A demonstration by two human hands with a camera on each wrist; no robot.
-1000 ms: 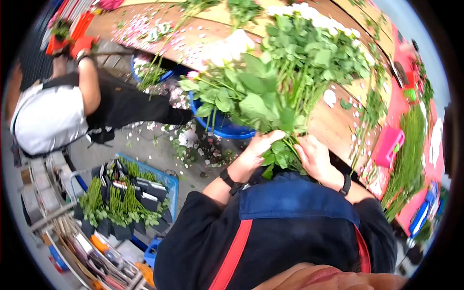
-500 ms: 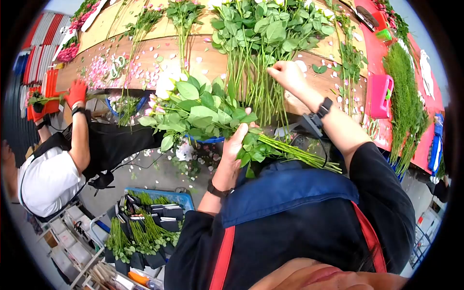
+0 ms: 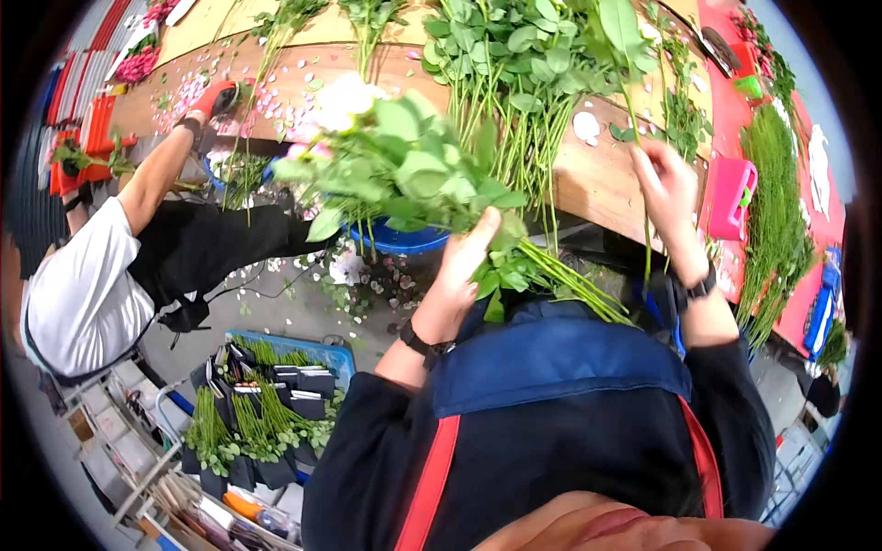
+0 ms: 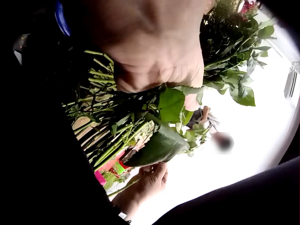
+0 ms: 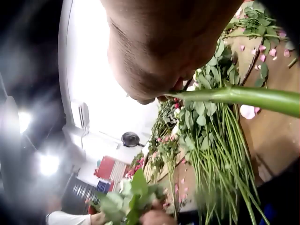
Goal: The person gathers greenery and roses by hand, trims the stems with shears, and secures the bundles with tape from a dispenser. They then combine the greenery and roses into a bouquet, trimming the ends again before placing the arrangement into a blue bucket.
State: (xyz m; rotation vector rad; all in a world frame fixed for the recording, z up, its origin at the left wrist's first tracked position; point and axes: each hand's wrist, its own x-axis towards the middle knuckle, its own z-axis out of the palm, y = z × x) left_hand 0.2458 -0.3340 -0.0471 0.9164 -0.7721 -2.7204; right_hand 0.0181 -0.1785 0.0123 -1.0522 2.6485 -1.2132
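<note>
In the head view my left hand (image 3: 469, 262) grips a leafy bouquet (image 3: 413, 174) with white and pink blooms at its left end; its cut stems (image 3: 574, 280) point right toward the apron. My right hand (image 3: 669, 188) pinches a single long stem (image 3: 646, 220), held upright with its leaf at the top. The right wrist view shows this thick green stem (image 5: 243, 97) coming out from under the fingers of my right hand (image 5: 164, 51). In the left wrist view my left hand (image 4: 159, 51) is closed round the bouquet's stems, partly behind leaves.
A pile of leafy stems (image 3: 524, 119) lies on the wooden table (image 3: 593, 188). Pink container (image 3: 730, 197) stands right. Blue tub (image 3: 400, 241) is under the bouquet. Another person (image 3: 87, 294) in red gloves works at left. A blue crate (image 3: 335, 358) with bundled stems stands below.
My right hand went from the bouquet to the pile, then moved right and now holds one stem. My left hand kept the bouquet, turned sideways. The other person's gloved hand reached onto the table.
</note>
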